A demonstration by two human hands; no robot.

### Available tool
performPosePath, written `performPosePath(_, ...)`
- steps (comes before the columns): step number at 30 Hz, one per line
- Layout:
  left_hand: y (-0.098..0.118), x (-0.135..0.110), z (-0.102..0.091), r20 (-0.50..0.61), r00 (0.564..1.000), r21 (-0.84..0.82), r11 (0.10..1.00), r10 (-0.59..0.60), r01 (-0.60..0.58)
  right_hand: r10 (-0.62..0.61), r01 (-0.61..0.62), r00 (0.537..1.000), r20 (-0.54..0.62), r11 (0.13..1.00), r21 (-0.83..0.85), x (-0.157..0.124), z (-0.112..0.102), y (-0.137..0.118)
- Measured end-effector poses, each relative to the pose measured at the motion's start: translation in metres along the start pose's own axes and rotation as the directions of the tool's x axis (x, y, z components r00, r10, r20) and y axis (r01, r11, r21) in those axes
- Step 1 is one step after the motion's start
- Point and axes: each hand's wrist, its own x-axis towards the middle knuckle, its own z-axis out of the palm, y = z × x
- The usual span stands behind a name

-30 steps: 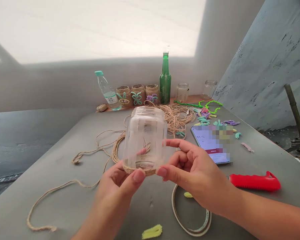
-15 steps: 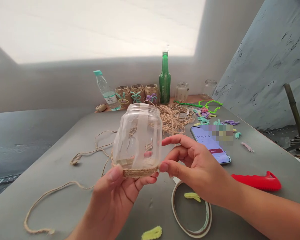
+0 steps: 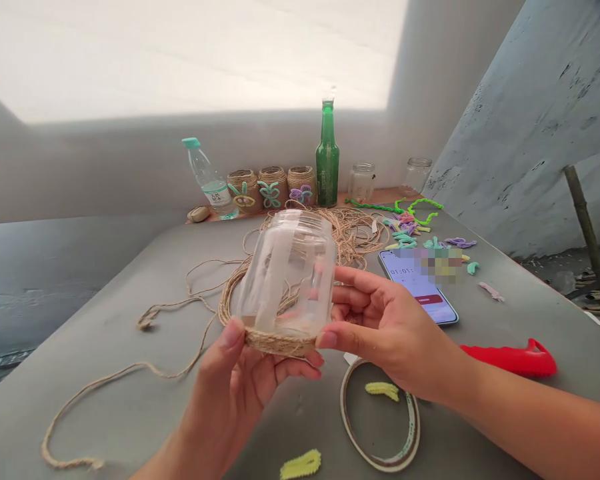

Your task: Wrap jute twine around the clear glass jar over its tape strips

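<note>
A clear glass jar [image 3: 303, 287] with pale vertical tape strips is held up over the table, tilted slightly. Several rows of jute twine [image 3: 280, 343] wrap round its base. My left hand [image 3: 253, 377] grips the jar from below at the left, thumb on the twine. With thumb and fingers, my right hand [image 3: 385, 327] holds the jar's lower right side, its thumb against the twine band. Loops of loose twine [image 3: 230, 293] hang at the jar's left and partly behind it. A roll of double-sided tape [image 3: 344, 413] lies below my right hand.
At the back stand a water bottle [image 3: 215, 190], twine-wrapped jars [image 3: 273, 190], a green bottle [image 3: 327, 160] and a glass jar [image 3: 363, 183]. A twine heap [image 3: 360, 233], phone [image 3: 430, 293], red-handled tool [image 3: 515, 359] and yellow fuzzy piece [image 3: 301, 464] lie on the table.
The jar has turned and tilted a little, showing its tape strips at another angle. Twine loops now show more at its left. My right fingers have moved in closer round its side.
</note>
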Motion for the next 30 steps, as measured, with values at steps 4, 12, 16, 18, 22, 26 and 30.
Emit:
performPosePath(4,-0.006,0.001,-0.003,-0.105,0.984,0.083,0.987,0.143,-0.134,-0.062,0.055,0.985,-0.162,0.997,-0.045,-0.003,-0.002,0.006)
performPosePath(12,-0.008,-0.002,-0.007,-0.151,0.985,0.136,0.989,0.083,-0.062,-0.130,0.066,0.974,-0.185,0.946,-0.319,-0.008,0.003,0.008)
performPosePath(16,0.002,0.000,0.000,-0.144,0.984,-0.013,0.995,0.100,-0.103,-0.179,0.121,0.977,-0.119,0.916,-0.382,-0.011,0.003,0.006)
performPosePath(18,0.005,0.001,0.001,-0.151,0.985,-0.089,0.991,0.084,-0.098,-0.190,0.139,0.977,-0.100,0.914,-0.381,-0.010,0.004,0.005)
performPosePath(22,0.005,0.001,-0.001,-0.203,0.979,-0.176,0.982,0.036,-0.072,-0.213,0.170,0.974,-0.082,0.917,-0.360,-0.007,0.004,0.006)
performPosePath(26,0.007,-0.002,0.000,-0.219,0.976,-0.199,0.978,0.010,-0.054,-0.222,0.180,0.972,-0.083,0.918,-0.353,-0.005,0.002,0.006)
performPosePath(30,0.009,-0.003,0.002,-0.219,0.975,-0.236,0.971,-0.022,-0.031,-0.215,0.177,0.973,-0.082,0.927,-0.332,-0.004,0.001,0.007)
